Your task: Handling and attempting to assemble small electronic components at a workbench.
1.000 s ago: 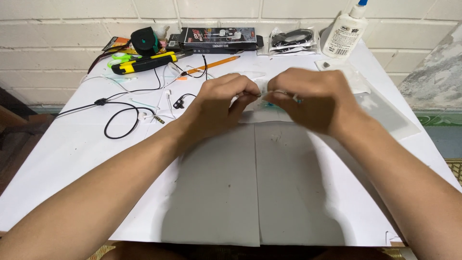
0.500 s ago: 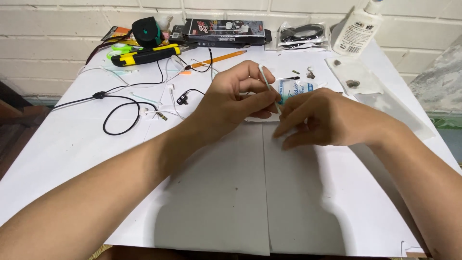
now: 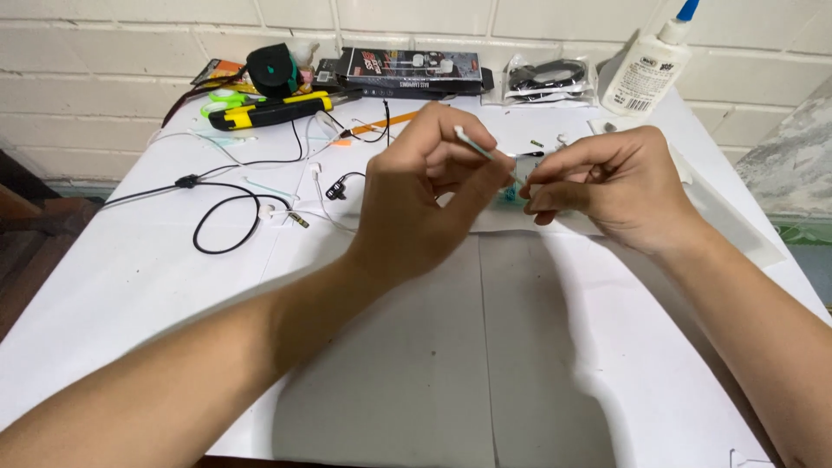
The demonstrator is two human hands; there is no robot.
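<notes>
A white table [image 3: 130, 286] fills most of the view, pushed against a pale brick wall [image 3: 104, 35]. Over its middle, two bare forearms reach in from the near edge. The left hand [image 3: 425, 204] is raised above the table with thumb and forefinger pinched narrowly on a thin white stick [image 3: 475, 145] — like a cotton swab — which slants up to the left. The right hand [image 3: 611, 186] sits just beside it, its fingers closed on a small part with a teal and white face [image 3: 513, 192] (too small and too covered to tell what it is). The stick's lower end meets that part between the two hands.

Along the back edge lie a long black box [image 3: 407, 69], a white glue bottle with a blue tip [image 3: 646, 69], a clear bag holding a black cable [image 3: 550, 80], and a yellow-and-black tool [image 3: 269, 111] next to a dark roll of tape [image 3: 273, 69]. Left of the hands, a black cable loop [image 3: 221, 225] and white earphone wires [image 3: 286, 212] are strewn on the table — well apart from both hands. An orange pencil [image 3: 381, 126] lies behind the left hand.
</notes>
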